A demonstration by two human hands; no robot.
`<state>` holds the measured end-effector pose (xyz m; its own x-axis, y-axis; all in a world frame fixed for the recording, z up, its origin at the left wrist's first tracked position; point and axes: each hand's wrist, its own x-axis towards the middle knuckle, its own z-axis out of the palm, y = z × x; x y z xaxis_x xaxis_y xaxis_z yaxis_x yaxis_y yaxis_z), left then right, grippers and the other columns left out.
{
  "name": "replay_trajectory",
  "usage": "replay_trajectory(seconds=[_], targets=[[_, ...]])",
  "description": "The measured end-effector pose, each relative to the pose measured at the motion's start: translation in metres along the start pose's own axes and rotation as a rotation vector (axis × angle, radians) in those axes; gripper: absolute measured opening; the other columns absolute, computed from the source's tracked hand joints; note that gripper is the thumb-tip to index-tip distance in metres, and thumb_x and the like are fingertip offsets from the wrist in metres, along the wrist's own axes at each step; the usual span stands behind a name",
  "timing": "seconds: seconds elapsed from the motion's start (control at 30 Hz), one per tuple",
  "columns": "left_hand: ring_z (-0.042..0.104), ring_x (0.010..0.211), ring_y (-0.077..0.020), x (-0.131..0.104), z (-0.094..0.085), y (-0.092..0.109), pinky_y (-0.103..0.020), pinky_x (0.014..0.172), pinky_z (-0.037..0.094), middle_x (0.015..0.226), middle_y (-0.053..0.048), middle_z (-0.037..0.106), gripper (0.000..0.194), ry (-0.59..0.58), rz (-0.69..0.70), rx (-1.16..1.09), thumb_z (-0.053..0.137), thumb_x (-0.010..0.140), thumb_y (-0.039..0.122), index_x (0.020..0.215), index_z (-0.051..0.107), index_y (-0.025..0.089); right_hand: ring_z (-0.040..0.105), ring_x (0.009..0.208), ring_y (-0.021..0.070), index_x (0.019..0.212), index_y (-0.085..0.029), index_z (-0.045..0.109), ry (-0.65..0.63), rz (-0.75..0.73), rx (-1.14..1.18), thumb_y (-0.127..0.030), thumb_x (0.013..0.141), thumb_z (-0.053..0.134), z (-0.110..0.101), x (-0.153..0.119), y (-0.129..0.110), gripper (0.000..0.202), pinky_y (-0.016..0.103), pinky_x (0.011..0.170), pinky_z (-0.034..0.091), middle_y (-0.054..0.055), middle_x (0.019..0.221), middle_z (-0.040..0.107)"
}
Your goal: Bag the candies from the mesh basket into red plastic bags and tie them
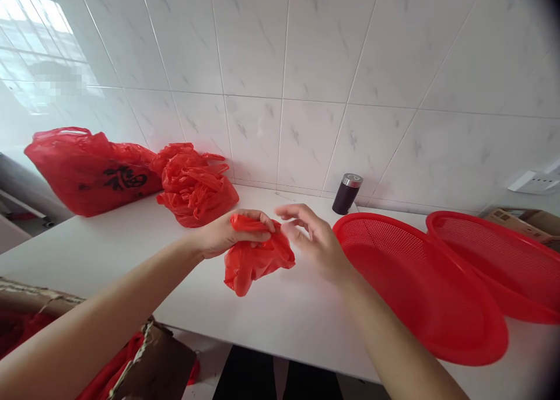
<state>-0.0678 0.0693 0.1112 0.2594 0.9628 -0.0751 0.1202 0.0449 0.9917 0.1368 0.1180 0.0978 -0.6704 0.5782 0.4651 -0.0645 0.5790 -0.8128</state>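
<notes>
A crumpled red plastic bag (262,257) hangs from my left hand (227,231), whose fingers and thumb are closed around its gathered upper part. The lower folds of the bag droop just over the white table (245,324). Right beside it, my right hand (312,237) has its fingers apart and slightly curled, with the tips close to the bag's right edge. That hand is a little blurred, and nothing shows in it. Whether the bag has anything inside, I cannot tell.
Behind my left hand sit a bunched red bag (196,187) and a larger red bag (96,172) with black lettering. A dark tumbler (347,193) stands near the tiled wall. Two red plastic baskets (494,330) occupy the right. A torn cardboard box (160,365) is below left.
</notes>
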Motion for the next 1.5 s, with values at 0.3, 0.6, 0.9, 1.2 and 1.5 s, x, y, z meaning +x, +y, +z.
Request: replay_trajectory(seconds=[0.3,0.6,0.9,1.2,1.5], targets=[[0.052,0.065,-0.0122,0.003,0.016,-0.026,-0.023,0.054,0.035,0.085,-0.002,0.059,0.019,0.467,0.416,1.083,0.041,0.071,0.003,0.078,0.048,0.020,0.059,0.078,0.0155,0.126,-0.032,0.049,-0.069,0.368,0.485,-0.038,0.093,0.045,0.031,0.011,0.054,0.034,0.033,0.077,0.048,-0.002,0.082,0.061],[0.060,0.100,-0.0207,-0.014,0.005,-0.039,-0.032,0.085,0.046,0.117,-0.009,0.063,0.037,0.226,0.370,0.848,0.045,0.088,0.019,0.123,0.056,0.023,0.059,0.084,0.0140,0.081,-0.020,0.055,-0.048,0.276,0.439,-0.046,0.089,0.053,0.025,0.004,0.058,0.027,0.031,0.085,0.046,0.000,0.084,0.060],[0.062,0.097,-0.0234,-0.057,-0.026,-0.110,-0.032,0.087,0.045,0.102,-0.005,0.071,0.039,0.477,-0.104,0.674,0.035,0.094,0.046,0.093,0.066,0.022,0.061,0.071,0.0186,0.074,-0.024,0.040,0.341,0.538,-0.057,-0.056,0.087,0.041,0.030,-0.010,0.154,0.035,0.030,0.064,0.046,0.002,0.075,0.064],[0.061,0.086,-0.0190,0.032,-0.011,-0.150,-0.029,0.068,0.045,0.103,-0.004,0.065,0.035,0.751,-0.229,0.760,0.020,0.097,0.036,0.102,0.052,0.025,0.063,0.076,0.0223,0.100,-0.021,0.039,0.220,0.361,-0.687,-0.052,0.093,0.039,0.088,-0.002,0.158,0.032,0.028,0.061,0.037,0.008,0.085,0.066],[0.058,0.064,-0.0195,0.033,-0.041,-0.161,-0.027,0.058,0.033,0.078,0.000,0.067,0.022,0.585,-0.359,1.031,0.041,0.081,0.017,0.094,0.055,0.029,0.059,0.060,0.0153,0.097,-0.026,0.038,0.127,0.361,-0.550,-0.046,0.095,0.035,0.067,-0.013,0.195,0.020,0.023,0.054,0.034,-0.005,0.071,0.062]])
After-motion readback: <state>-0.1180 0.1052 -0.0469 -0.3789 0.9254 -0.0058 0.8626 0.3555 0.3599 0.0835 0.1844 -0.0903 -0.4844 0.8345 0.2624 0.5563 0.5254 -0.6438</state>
